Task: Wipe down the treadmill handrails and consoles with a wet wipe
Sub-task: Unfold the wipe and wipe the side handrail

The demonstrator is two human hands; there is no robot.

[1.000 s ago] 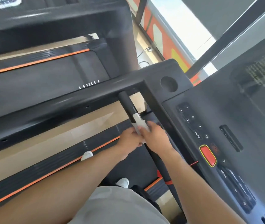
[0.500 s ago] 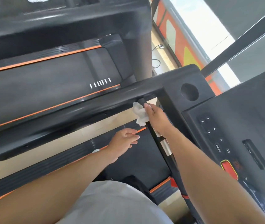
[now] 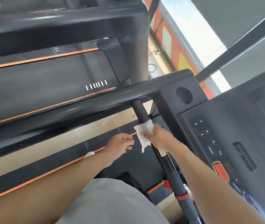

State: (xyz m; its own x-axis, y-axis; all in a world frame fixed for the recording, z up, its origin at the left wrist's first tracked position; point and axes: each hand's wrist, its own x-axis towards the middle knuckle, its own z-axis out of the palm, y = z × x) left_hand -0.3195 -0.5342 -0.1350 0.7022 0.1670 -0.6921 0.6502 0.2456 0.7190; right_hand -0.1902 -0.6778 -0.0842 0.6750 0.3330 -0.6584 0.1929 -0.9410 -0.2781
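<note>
A black front grip bar (image 3: 140, 111) runs down from the side handrail (image 3: 73, 110) along the console (image 3: 225, 143). My right hand (image 3: 158, 137) grips this bar through a white wet wipe (image 3: 144, 134), just above the bar's silver sensor band (image 3: 162, 153). A loose corner of the wipe hangs down to the left. My left hand (image 3: 120, 145) hovers to the left of the bar with relaxed fingers, holding nothing.
The console has number buttons (image 3: 206, 137), a red stop button (image 3: 220, 171) and a round cup hole (image 3: 184, 95). A second treadmill (image 3: 48, 78) stands to the left. A window with orange panels (image 3: 175, 44) is ahead.
My right hand slid the wipe up the grip bar to the handrail joint, then partway back down. My left hand let go of the bar and now hangs beside it.
</note>
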